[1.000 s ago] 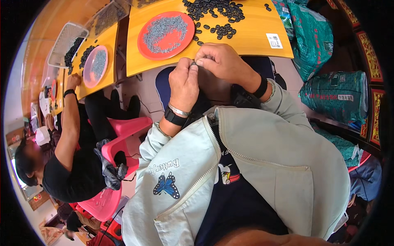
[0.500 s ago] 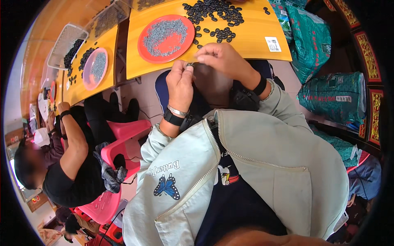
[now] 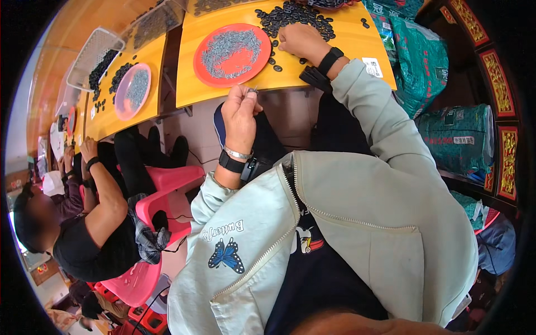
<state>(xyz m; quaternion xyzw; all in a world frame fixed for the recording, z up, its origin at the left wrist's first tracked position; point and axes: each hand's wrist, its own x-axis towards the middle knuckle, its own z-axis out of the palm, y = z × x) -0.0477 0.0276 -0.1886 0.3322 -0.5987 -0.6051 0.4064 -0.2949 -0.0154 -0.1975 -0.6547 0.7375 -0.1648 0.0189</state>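
My left hand (image 3: 240,115) is held at the table's front edge, just below the red plate. Its thumb and forefinger are closed on a small dark piece (image 3: 253,90), too small to make out in detail. Farther forward, my right hand (image 3: 304,42) rests at the near side of a spread of black oval pieces (image 3: 290,18). Its fingers are curled together at the tabletop, and whatever lies between the fingertips is hidden. The red plate (image 3: 228,76) holds many small silvery-grey slender pieces (image 3: 231,43).
On the left, another table (image 3: 120,125) bears a pink plate (image 3: 120,111), a white basket (image 3: 84,75) and black pieces. A person in black (image 3: 100,234) sits there on a pink chair (image 3: 167,178). Green sacks (image 3: 421,61) stand at the right, by a carved cabinet (image 3: 499,95).
My right hand has left my left hand and moved forward to the black oval pieces. My left hand has shifted slightly left and still pinches the small piece.
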